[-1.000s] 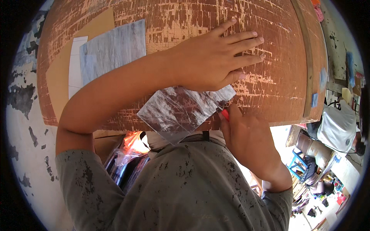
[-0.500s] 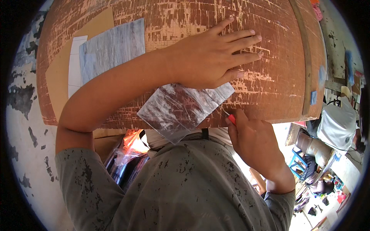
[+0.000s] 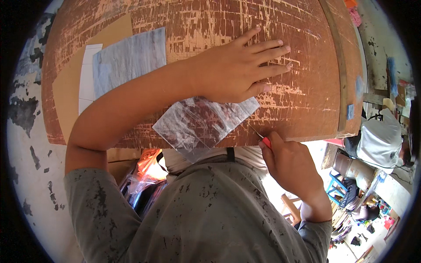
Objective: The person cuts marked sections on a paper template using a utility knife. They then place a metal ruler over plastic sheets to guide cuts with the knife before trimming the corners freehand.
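My left hand (image 3: pixel 239 70) lies palm down with its fingers spread on the scratched brown tabletop (image 3: pixel 307 101). The heel of that hand rests over the upper edge of a clear plastic sheet (image 3: pixel 193 120), which is creased, shiny and tilted. One corner of this sheet sticks out past the table's near edge. My right hand (image 3: pixel 289 164) is closed round the red handle of a thin pointed metal tool (image 3: pixel 266 142). Its tip points up and left, a short way from the sheet's right edge and apart from it.
Left of my forearm lie a grey-blue patterned sheet (image 3: pixel 131 57), a white lined strip (image 3: pixel 86 76) and brown card (image 3: pixel 66 87). A wooden strip (image 3: pixel 340 65) runs along the table's right side. Beyond stand a white bag (image 3: pixel 380 142) and a blue stool (image 3: pixel 336 186).
The tool's tip has come away from the sheet's right edge, and my right hand has moved slightly down. My left hand stays flat. The view has shifted a little.
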### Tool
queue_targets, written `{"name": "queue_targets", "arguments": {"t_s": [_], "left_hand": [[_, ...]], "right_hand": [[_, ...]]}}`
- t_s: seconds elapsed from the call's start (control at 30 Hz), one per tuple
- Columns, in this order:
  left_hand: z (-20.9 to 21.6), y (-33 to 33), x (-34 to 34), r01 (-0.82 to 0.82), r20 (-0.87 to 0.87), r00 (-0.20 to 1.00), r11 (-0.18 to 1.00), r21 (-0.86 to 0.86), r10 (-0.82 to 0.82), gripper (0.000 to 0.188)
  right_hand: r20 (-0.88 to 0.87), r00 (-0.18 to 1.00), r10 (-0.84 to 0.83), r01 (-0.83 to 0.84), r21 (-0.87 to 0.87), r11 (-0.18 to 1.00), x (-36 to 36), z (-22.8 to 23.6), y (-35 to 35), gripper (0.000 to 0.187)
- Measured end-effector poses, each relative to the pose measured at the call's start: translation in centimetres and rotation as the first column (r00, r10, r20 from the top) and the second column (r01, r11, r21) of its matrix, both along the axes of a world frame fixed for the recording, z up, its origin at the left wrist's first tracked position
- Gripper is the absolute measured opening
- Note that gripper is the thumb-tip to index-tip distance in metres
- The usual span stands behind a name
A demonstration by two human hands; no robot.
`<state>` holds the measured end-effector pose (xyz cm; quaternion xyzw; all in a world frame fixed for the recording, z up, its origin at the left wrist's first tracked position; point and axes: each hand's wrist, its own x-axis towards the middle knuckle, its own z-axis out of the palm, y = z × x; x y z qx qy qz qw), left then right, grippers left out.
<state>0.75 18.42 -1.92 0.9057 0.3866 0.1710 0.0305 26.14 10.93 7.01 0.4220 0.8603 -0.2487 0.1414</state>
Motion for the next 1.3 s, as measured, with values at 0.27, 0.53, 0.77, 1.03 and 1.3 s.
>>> {"name": "queue_targets", "arguments": {"t_s": [0.27,0.53,0.77,1.03,1.3], "left_hand": [[-0.6,0.1,0.4,-0.017,0.028,0.999,1.000,0.008,0.017,0.055],[-0.8,0.1,0.3,-0.019,0.029,0.999,1.000,0.021,0.018,0.056],[-0.9,0.1,0.4,-0.020,0.030,0.999,0.999,0.037,0.019,0.055],[-0.7,-0.1,0.7,-0.030,0.036,0.999,0.999,0.017,0.029,0.054],[-0.7,0.0,0.0,0.003,0.034,0.999,1.000,0.014,-0.003,0.054]], "right_hand": [[-0.164,0.986,-0.025,0.030,0.030,0.999,-3.0,0.7,-0.5,0.025],[-0.144,0.980,-0.135,0.131,-0.036,0.991,-4.6,-0.4,-0.1,0.020],[-0.132,0.983,-0.129,0.127,-0.030,0.992,-4.8,-0.1,0.0,0.020],[-0.054,0.990,-0.129,0.126,-0.055,0.991,-5.4,-0.1,0.2,0.023],[-0.008,1.000,-0.019,0.019,-0.015,1.000,-4.9,0.0,0.6,0.028]]}}
